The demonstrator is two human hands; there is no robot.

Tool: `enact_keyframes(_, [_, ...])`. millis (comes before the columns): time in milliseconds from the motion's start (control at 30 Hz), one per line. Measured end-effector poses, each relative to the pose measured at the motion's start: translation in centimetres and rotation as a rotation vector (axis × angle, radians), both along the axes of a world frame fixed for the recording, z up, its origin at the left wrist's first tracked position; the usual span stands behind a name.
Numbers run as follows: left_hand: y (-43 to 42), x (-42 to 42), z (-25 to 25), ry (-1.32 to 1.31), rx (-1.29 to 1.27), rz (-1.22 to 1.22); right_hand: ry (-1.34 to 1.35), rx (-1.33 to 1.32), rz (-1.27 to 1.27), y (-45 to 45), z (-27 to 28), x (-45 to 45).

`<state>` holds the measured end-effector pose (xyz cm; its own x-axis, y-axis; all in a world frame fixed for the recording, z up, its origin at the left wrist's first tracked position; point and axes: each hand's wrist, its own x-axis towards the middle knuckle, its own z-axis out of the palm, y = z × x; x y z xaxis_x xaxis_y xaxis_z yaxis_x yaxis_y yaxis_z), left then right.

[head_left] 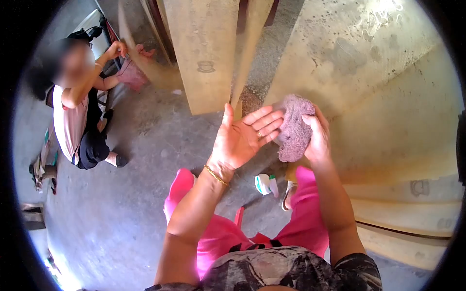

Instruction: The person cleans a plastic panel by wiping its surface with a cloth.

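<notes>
My left hand (pixel 242 138) is palm up with its fingers stretched out and nothing in it. A gold bracelet and a ring are on it. Its fingertips reach the left edge of a mauve, fuzzy cloth (pixel 294 127); whether they touch it, I cannot tell. My right hand (pixel 318 138) grips that folded cloth from the right, thumb on top. Beyond the cloth lies a large yellowish, translucent sheet (pixel 359 92) with dark specks on its upper part.
Another yellowish panel (pixel 206 58) stands ahead. A white and green container (pixel 263 184) sits on the grey floor (pixel 136 203) between my feet, near a red bar (pixel 239 216). At left, a seated person (pixel 73 116) holds a pink cloth (pixel 132 75).
</notes>
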<state>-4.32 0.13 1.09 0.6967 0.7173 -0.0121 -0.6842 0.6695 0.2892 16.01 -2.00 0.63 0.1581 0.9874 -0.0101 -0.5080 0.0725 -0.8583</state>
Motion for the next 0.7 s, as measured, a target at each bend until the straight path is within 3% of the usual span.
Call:
enact_keyframes(433, [0.4, -0.2, -0.7, -0.014, -0.021, 0.096, 0.111, 0.009, 0.003, -0.5, -0.6, 0.5])
enact_keyframes(500, [0.8, -0.6, -1.8, 0.237, 0.059, 0.171, 0.139, -0.009, 0.003, -0.4, -0.7, 0.4])
enact_keyframes(533, [1.0, -0.6, -2.3, 0.24, 0.064, 0.171, 0.164, -0.033, 0.002, -0.4, -0.7, 0.4])
enact_keyframes(600, [1.3, -0.5, -3.0, 0.807, 0.288, 0.404, 0.196, -0.057, 0.005, -0.1, -0.9, 0.5])
enact_keyframes(633, [1.8, -0.4, -3.2, 1.06, 0.528, 0.499, 0.226, -0.085, 0.008, 0.0, -1.0, 0.6])
enact_keyframes(667, [2.2, -0.1, -3.4, 1.062, 0.53, 0.503, 0.229, -0.082, 0.011, 0.1, -1.0, 0.7])
enact_keyframes(700, [2.6, 0.3, -3.3, 1.262, 0.748, 0.64, 0.244, -0.107, 0.005, 0.2, -0.9, 0.7])
